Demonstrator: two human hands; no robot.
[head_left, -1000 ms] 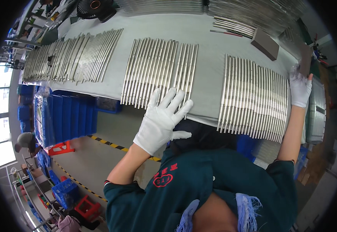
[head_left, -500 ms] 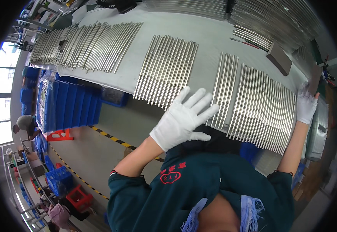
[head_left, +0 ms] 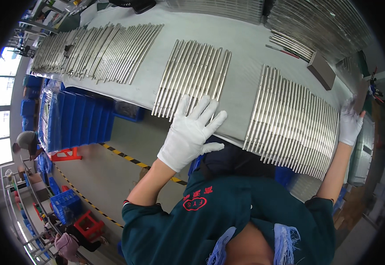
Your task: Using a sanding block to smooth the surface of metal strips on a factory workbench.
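Observation:
My left hand [head_left: 190,137], in a white glove, has its fingers spread over the near ends of the middle group of metal rods [head_left: 192,70]. A couple of rods at that group's right side lie slightly apart from the others. My right hand [head_left: 350,123], also gloved but with a bare thumb tip, is at the right edge of the large right-hand group of rods [head_left: 294,123]. Its fingers stretch away from me beside a brown block [head_left: 360,98], with the thumb apart. Whether it presses on that block is unclear.
Another brown block [head_left: 321,70] lies behind the right group, near a thin red-and-dark tool [head_left: 283,51]. More rods [head_left: 99,53] lie at far left on the pale table [head_left: 241,37]. Wrapped bundles [head_left: 316,26] stand at the back. Stacked blue crates [head_left: 84,119] and people are at left.
The small separate group of rods has moved right and now lies against the large group. My left hand has moved left onto the middle group; my right hand stays at the right edge.

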